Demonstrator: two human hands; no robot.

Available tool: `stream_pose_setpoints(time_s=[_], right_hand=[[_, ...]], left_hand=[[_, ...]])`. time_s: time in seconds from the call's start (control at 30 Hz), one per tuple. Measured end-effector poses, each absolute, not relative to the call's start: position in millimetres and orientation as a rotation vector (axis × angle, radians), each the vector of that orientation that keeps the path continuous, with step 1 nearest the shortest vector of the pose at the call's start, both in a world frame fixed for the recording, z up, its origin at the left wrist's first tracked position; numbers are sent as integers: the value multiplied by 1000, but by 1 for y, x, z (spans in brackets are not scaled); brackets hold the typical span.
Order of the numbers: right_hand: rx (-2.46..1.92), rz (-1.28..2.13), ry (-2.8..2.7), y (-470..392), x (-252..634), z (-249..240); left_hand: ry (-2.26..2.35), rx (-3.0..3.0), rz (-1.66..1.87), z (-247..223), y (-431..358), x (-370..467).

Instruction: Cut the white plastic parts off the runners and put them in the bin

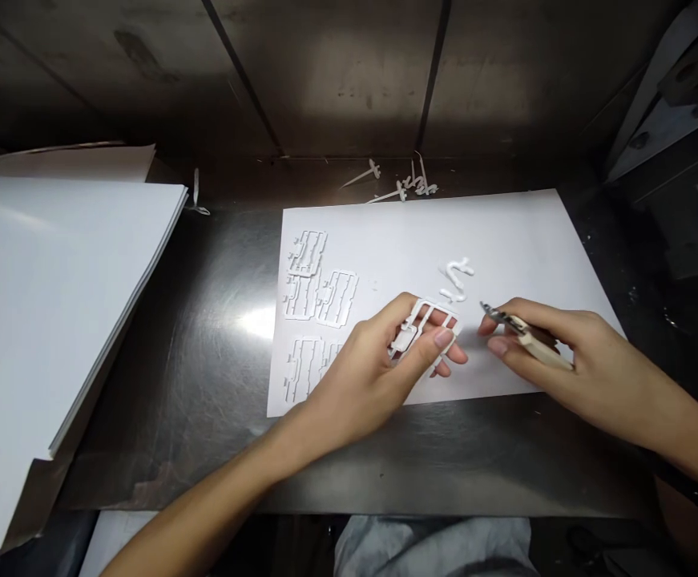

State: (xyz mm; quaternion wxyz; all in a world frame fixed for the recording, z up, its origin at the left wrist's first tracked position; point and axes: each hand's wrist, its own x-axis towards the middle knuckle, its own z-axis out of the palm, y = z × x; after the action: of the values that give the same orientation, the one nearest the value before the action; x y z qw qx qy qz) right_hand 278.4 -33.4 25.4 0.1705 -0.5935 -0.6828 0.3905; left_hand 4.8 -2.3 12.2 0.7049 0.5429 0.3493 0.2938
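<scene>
My left hand (385,361) holds a white plastic frame (424,320) with thin bars between thumb and fingers, over a white paper sheet (505,232). To its right, my right hand (556,344) is wrapped round a small cutter (529,338) with metal jaws and pale handles. The jaws point toward the frame without touching it. Just beyond the frame, curved white plastic pieces (457,279) lie on the paper. Several similar white frames (336,298) rest at the sheet's left side, some overlapping, the nearest ones partly hidden by my left forearm.
Thin white plastic scraps (400,191) lie behind the paper near the metal wall (349,80). A stack of large white sheets (72,304) stands at the left on the metal table (204,433). Dark equipment (679,208) is at the right.
</scene>
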Motion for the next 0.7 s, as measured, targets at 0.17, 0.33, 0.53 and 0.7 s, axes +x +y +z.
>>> stream_pose_setpoints(time_s=[0.17, 0.33, 0.53, 0.7], right_hand=[[-1757, 1147, -2013, -40, 274, 39], [-1784, 1147, -2000, -41, 272, 44], [-1748, 1209, -2004, -42, 270, 48], [-1738, 1271, -2001, -42, 270, 49]], left_hand=[[768, 1335, 646, 14, -3, 4], [703, 1324, 618, 16, -3, 2], [763, 1420, 643, 19, -4, 0], [768, 1447, 636, 23, -2, -1]])
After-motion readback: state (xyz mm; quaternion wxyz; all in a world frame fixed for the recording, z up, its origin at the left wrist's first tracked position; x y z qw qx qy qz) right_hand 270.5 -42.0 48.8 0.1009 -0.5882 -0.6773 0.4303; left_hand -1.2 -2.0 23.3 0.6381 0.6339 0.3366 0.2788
